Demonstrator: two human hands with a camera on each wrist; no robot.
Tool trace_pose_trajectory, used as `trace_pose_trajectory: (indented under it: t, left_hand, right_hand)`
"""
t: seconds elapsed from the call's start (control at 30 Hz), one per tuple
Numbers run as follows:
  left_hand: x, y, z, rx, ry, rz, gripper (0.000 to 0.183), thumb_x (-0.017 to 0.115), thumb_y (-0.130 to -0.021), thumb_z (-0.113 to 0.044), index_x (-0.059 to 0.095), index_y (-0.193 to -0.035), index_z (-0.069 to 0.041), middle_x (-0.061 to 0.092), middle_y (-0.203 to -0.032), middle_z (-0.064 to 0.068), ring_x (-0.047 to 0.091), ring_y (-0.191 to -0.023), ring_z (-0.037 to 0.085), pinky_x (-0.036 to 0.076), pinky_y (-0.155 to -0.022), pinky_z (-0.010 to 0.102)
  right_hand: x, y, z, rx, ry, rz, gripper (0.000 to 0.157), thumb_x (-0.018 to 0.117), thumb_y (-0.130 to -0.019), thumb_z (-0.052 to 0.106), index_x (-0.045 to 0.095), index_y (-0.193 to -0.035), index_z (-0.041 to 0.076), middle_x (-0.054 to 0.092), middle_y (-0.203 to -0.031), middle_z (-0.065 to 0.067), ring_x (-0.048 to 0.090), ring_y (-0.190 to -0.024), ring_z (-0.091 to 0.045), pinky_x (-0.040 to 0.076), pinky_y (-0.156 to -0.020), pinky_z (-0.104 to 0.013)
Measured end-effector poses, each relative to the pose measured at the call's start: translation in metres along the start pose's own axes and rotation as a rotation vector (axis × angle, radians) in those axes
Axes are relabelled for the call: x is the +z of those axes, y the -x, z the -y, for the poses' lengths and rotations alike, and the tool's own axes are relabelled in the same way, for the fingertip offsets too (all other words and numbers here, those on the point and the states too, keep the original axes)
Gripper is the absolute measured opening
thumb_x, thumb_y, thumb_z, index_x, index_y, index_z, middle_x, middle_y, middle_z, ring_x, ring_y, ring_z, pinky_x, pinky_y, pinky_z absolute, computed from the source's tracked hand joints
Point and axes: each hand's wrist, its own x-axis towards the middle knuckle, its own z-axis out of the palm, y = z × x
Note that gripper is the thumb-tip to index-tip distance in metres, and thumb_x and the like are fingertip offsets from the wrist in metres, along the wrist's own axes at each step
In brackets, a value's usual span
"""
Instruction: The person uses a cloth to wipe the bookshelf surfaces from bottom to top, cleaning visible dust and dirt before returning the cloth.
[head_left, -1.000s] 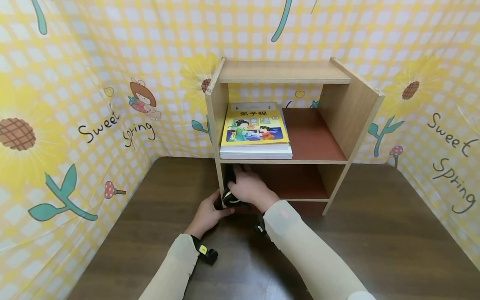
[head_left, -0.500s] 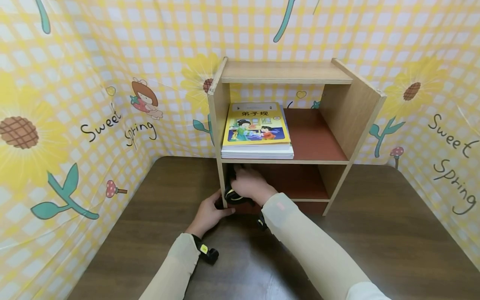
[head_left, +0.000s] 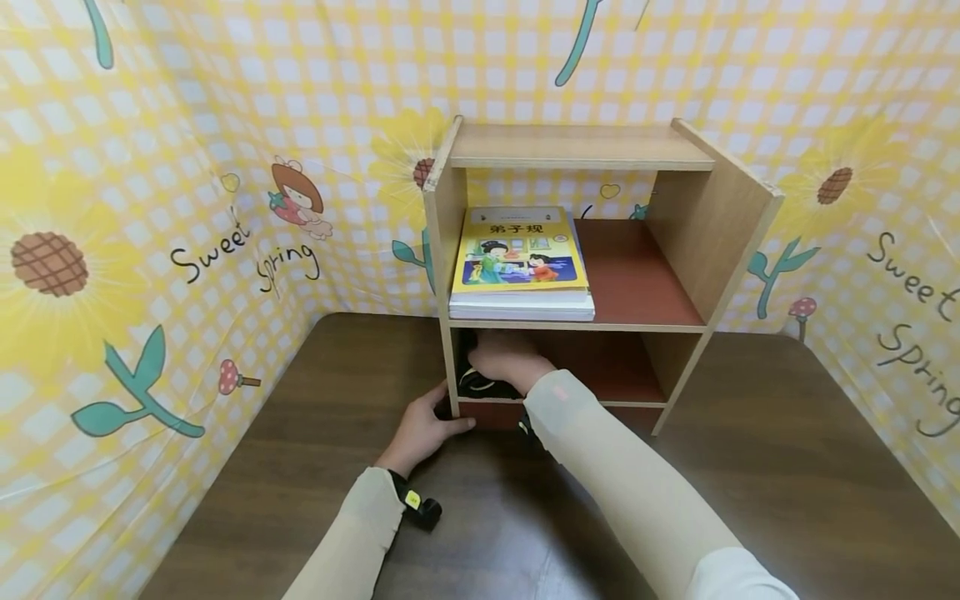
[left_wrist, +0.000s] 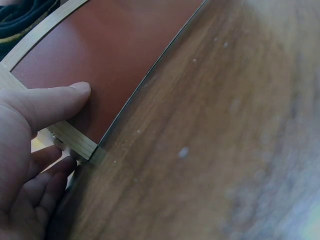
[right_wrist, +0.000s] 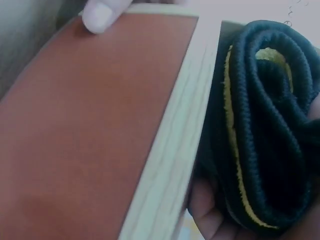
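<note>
Inside the lower left compartment of a small wooden shelf [head_left: 581, 143], my right hand [head_left: 510, 360] grips a rolled dark green cloth [head_left: 474, 385] with a yellow stripe. In the right wrist view, fingers [right_wrist: 204, 207] lie under the rolled cloth [right_wrist: 247, 160], beside the pale front edge of the board. My left hand [head_left: 422, 429] holds the foot of the shelf's left side panel. Its thumb [left_wrist: 62, 102] lies across the reddish-brown base board [left_wrist: 115, 45], and the other fingers are on the panel's outer side. The back of the lower compartment is partly hidden.
A stack of books [head_left: 519, 262] with a yellow cover on top lies at the left of the middle shelf level. The shelf stands on a dark wooden table [head_left: 315, 400]. Yellow checked cloth [head_left: 360, 75] hangs behind and at both sides.
My right hand has moved deeper into the lower compartment with the rolled cloth. My left hand stays at the panel's foot. The whole head view has shifted slightly.
</note>
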Motion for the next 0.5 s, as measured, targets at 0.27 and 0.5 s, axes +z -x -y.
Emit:
trace_pose_trajectory:
  t: [0.27, 0.5]
  left_hand:
    - [0.001, -0.001, -0.004, -0.003, -0.016, 0.003, 0.082, 0.085, -0.075, -0.033, 0.048, -0.145, -0.014, 0.059, -0.131, 0.004, 0.051, -0.122, 0.021, 0.041, -0.099, 0.044]
    - [0.003, 0.000, -0.006, -0.005, 0.009, 0.007, 0.081, 0.086, -0.075, -0.030, 0.049, -0.145, -0.014, 0.059, -0.131, 0.002, 0.051, -0.121, 0.021, 0.041, -0.099, 0.044]
  right_hand:
    - [-0.002, -0.007, -0.007, -0.001, -0.029, -0.013, 0.047, 0.051, -0.097, 0.030, 0.051, -0.140, 0.009, 0.053, -0.131, -0.006, 0.052, -0.094, -0.023, 0.043, -0.083, -0.037]
    - [-0.006, -0.010, -0.011, -0.054, -0.058, -0.076, 0.058, 0.052, -0.095, 0.027, 0.038, -0.149, 0.012, 0.037, -0.148, -0.006, 0.041, -0.113, -0.022, 0.036, -0.096, -0.037]
